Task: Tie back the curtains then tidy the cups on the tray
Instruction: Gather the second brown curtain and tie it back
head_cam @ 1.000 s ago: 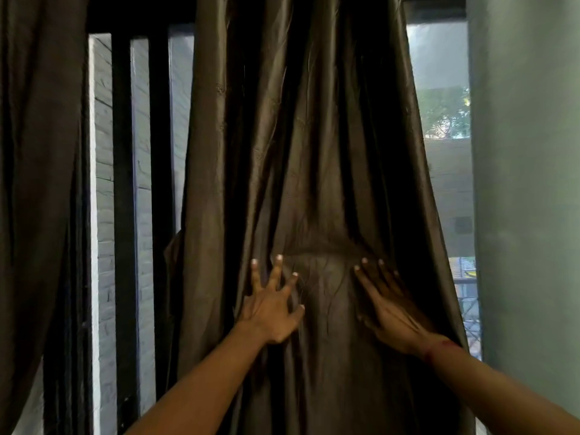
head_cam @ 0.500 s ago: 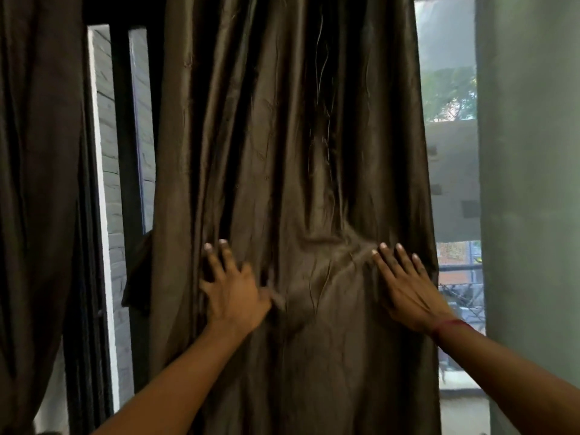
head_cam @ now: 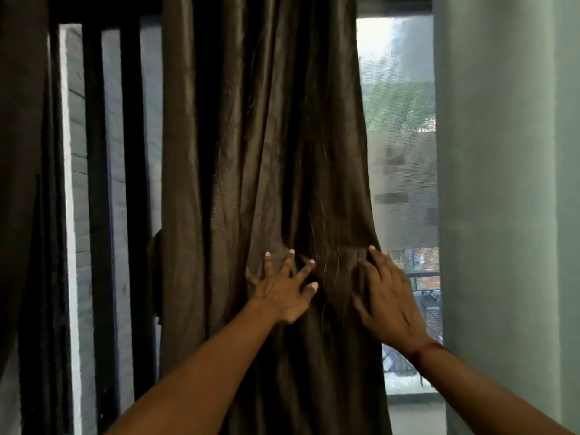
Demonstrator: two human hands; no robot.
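Item, brown curtain, hanging mid-window between the dark bars and the right wall: my left hand and right hand lie flat on it, fingers spread, gripping nothing; best gathered by sweeping both edges inward before tying.

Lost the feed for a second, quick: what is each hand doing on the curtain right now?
Left hand: open, fingers spread, flat against the brown curtain, gripping nothing.
Right hand: open, lying on the curtain near its right edge, gripping nothing.
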